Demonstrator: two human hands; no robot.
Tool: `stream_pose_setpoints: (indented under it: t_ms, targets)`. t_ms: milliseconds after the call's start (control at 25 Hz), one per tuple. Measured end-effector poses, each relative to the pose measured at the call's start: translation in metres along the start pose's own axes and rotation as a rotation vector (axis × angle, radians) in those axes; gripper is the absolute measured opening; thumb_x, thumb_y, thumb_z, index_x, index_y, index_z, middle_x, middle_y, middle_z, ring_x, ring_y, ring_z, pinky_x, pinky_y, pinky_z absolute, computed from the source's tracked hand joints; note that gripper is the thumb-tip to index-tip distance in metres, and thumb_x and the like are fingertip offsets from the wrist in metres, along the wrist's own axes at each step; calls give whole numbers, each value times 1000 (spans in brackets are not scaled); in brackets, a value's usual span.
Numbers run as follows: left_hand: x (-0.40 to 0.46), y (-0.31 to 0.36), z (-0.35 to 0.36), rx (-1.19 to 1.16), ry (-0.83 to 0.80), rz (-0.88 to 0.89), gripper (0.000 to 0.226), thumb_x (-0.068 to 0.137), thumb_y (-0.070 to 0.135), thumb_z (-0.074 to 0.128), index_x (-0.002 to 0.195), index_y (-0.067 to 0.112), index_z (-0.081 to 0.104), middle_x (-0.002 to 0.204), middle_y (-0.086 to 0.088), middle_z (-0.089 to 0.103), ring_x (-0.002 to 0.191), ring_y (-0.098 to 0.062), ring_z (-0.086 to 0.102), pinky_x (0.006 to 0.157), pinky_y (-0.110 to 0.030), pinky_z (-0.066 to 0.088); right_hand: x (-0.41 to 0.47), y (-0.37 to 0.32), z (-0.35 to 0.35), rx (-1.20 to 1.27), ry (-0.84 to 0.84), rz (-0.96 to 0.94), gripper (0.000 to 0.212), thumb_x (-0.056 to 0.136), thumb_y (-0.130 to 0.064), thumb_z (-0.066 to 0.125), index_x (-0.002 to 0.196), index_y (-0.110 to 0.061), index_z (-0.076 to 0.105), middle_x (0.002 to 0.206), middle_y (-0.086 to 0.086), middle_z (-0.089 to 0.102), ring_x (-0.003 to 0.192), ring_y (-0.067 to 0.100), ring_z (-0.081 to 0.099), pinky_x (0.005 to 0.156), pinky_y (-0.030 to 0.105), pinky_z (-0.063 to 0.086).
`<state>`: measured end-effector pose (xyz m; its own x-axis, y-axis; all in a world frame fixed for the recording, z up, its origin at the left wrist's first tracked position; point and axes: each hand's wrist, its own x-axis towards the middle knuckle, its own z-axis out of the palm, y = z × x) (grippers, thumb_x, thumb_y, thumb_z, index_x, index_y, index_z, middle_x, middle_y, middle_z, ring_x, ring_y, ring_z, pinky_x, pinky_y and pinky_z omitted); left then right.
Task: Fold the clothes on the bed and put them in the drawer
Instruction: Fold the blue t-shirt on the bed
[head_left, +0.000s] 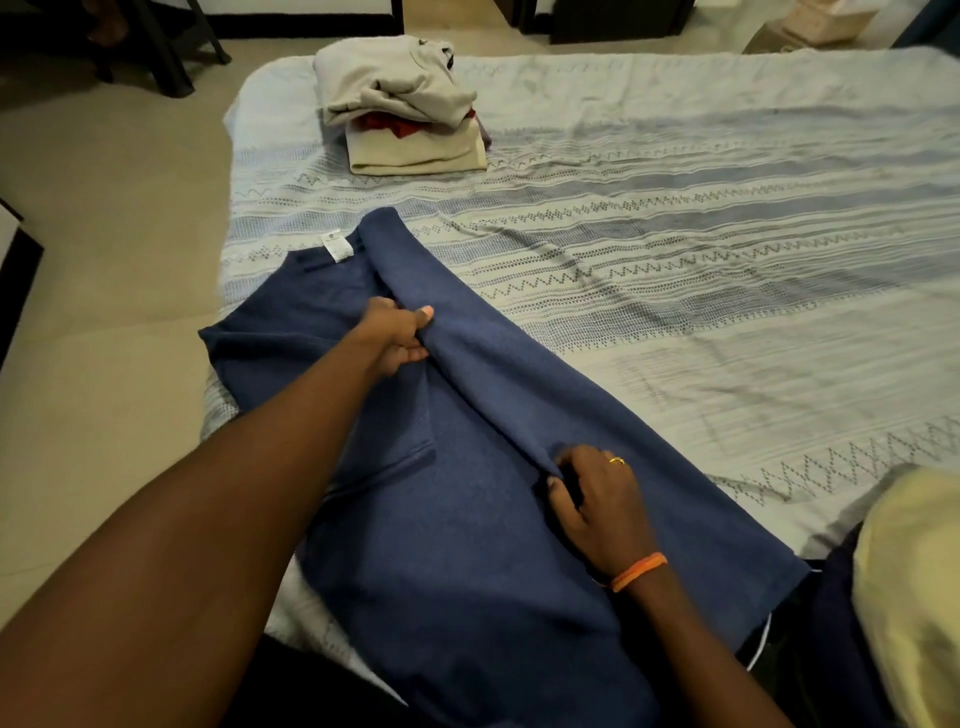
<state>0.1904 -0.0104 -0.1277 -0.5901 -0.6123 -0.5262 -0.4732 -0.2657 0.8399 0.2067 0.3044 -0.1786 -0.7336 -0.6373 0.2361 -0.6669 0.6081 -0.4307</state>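
Note:
A blue knitted garment (467, 545) lies spread over the near left corner of the bed (727, 260), its white label near the collar at the far end. Its right side is lifted into a long fold that leans over the middle. My left hand (397, 338) pinches this folded edge near the upper part. My right hand (597, 499), with a ring and an orange wristband, grips the same edge lower down. A pile of folded clothes (410, 104), grey on top, red and cream beneath, sits at the far left of the bed.
The bed carries a pale blue and white patterned cover. Beige floor (104, 208) runs along the left. Dark furniture legs (171, 47) stand at the far left. A yellow cloth (914, 597) shows at the right edge, over something dark.

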Motion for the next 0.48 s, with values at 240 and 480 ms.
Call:
stream_pose_setpoints:
  t_ms: [240, 480]
  targets:
    - [-43, -25, -3, 1186, 319, 365, 31, 98, 19, 53, 123, 5, 41, 122, -20, 60, 111, -40, 58, 91, -47, 42, -18, -19, -4, -167, -151, 72, 41, 88, -47, 51, 116, -18, 58, 104, 3, 63, 88, 25, 61, 77, 39, 47]
    - [-85, -82, -58, 1205, 404, 418, 38, 93, 29, 58, 120, 3, 49, 127, -22, 52, 117, -42, 48, 95, -51, 38, -40, -42, -13, -135, -231, 99, 43, 92, -38, 58, 128, -15, 55, 117, 8, 63, 100, 32, 61, 85, 41, 46]
